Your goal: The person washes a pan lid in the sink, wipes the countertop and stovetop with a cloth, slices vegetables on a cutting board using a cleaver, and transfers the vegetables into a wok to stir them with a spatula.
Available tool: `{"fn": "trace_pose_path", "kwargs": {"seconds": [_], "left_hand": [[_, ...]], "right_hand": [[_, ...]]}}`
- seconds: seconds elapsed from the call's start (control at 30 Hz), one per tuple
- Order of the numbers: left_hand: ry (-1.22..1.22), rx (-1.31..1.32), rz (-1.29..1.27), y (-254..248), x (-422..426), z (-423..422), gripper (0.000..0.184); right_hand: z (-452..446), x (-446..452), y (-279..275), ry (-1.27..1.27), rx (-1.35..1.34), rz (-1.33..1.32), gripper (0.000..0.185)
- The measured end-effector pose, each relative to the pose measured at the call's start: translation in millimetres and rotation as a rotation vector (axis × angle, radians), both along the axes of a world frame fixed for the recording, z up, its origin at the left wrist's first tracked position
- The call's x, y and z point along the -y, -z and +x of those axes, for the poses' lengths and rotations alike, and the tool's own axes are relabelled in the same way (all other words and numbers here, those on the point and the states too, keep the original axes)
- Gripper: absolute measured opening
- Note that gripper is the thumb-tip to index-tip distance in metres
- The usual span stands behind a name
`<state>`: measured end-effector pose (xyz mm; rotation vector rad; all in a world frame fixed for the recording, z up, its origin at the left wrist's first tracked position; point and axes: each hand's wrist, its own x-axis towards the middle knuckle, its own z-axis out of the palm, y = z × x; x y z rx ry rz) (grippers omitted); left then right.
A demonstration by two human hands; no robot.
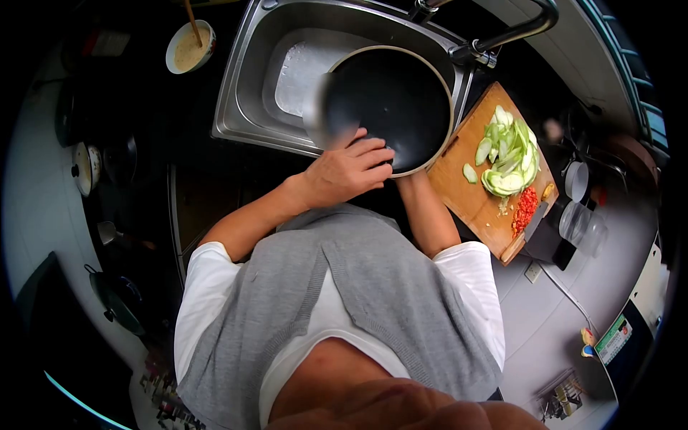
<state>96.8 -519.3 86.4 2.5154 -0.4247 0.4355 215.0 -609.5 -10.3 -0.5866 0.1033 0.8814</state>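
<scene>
Steel sink. Right of it, cutting board bearing sliced green vegetable. Black pan over the sink's right part. Left hand: fingers slightly spread against the pan's near edge. Right hand: hidden by the pan, state undeterminable.

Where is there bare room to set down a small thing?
Cutting board: bare wood between its lower-left edge, the loose slice and pale chopped bits. Sink: open floor between its left wall and the black pan. Crowded: the board's right side, with vegetable slices, chopped red pepper and knife.
</scene>
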Motion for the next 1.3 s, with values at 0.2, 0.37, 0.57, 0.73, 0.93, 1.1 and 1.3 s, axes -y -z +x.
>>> {"fn": "trace_pose_path", "kwargs": {"seconds": [0.2,0.37,0.57,0.73,0.93,1.1,1.3], "left_hand": [[-0.391,0.024,-0.089,0.2,-51.3,-29.9,0.039],[-0.540,-0.134,-0.269,37.4,-81.5,-51.6,0.036],[-0.599,-0.194,-0.266,60.9,-86.9,-75.8,0.032],[-0.504,-0.264,-0.424,63.5,-105.0,-78.3,0.029],[-0.313,-0.262,-0.465,79.9,-141.0,-84.4,0.020],[-0.218,-0.219,-0.803,142.5,-164.3,-92.0,0.015],[-0.176,-0.037,-1.129,131.5,-184.8,-91.2,0.015]], "right_hand": [[10.4,7.3,-12.9,-0.067,0.181,-0.149,0.038],[10.4,10.5,-22.0,-0.092,0.259,-0.197,0.036],[-4.9,-1.3,-24.9,-0.052,0.261,-0.203,0.034],[-19.0,-13.2,-29.5,0.007,0.267,-0.231,0.032],[-13.9,-32.9,-33.3,-0.020,0.434,-0.462,0.031],[7.9,-67.0,-32.0,-0.074,1.485,-1.372,0.030],[10.1,-81.4,-49.3,-0.189,1.421,-1.310,0.030]]}}
